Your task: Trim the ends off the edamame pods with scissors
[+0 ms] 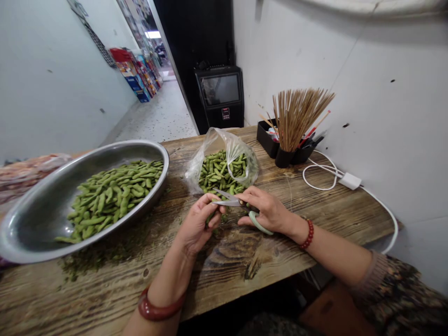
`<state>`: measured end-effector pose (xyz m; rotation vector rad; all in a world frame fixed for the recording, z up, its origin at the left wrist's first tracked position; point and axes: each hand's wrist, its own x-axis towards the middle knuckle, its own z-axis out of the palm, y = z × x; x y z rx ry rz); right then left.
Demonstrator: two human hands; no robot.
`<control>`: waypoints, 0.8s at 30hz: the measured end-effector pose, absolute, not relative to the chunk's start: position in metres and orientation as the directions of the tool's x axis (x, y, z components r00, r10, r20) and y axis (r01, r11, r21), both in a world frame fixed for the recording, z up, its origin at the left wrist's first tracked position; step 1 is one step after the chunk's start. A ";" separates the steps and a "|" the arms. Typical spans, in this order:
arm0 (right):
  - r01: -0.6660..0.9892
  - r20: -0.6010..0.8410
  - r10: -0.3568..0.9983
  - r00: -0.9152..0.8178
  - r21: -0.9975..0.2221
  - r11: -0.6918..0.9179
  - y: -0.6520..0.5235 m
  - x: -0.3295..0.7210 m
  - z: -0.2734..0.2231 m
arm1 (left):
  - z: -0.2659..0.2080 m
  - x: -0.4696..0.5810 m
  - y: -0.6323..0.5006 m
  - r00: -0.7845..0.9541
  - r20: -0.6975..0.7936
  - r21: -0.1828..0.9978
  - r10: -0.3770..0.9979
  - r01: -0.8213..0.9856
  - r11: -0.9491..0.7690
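Observation:
Scissors with pale green handles are gripped in my right hand, their blades parted and pointing left. The blade tips reach the fingers of my left hand, which are pinched around a green pod, mostly hidden by the fingers. Just beyond both hands lies a clear plastic bag, open toward me and full of edamame pods. To the left, a big steel bowl contains a heap of edamame pods.
Green trimmings lie on the wooden table below the bowl. At the back right, a black holder carries wooden skewers and pens. A white cable with an adapter runs along the wall. A black machine stands behind the table.

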<state>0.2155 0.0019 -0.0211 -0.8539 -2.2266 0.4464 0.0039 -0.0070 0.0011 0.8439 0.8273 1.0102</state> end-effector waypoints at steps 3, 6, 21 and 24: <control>0.443 0.488 0.687 -0.539 -0.530 0.724 0.001 0.216 -0.021 | 0.002 0.005 -0.007 0.310 -0.176 0.881 0.934 -0.373 0.290; 0.452 0.475 0.687 -0.550 -0.523 0.723 0.000 0.216 -0.021 | 0.002 0.006 -0.007 0.314 -0.180 0.879 0.932 -0.375 0.296; 0.478 0.538 0.727 -0.425 -0.549 0.686 0.009 0.220 -0.028 | 0.005 -0.009 0.001 0.178 -0.164 0.883 0.970 -0.413 0.225; 0.487 0.526 0.731 -0.435 -0.545 0.682 0.008 0.219 -0.026 | -0.004 -0.004 0.005 0.046 -0.085 0.996 0.995 -0.032 0.086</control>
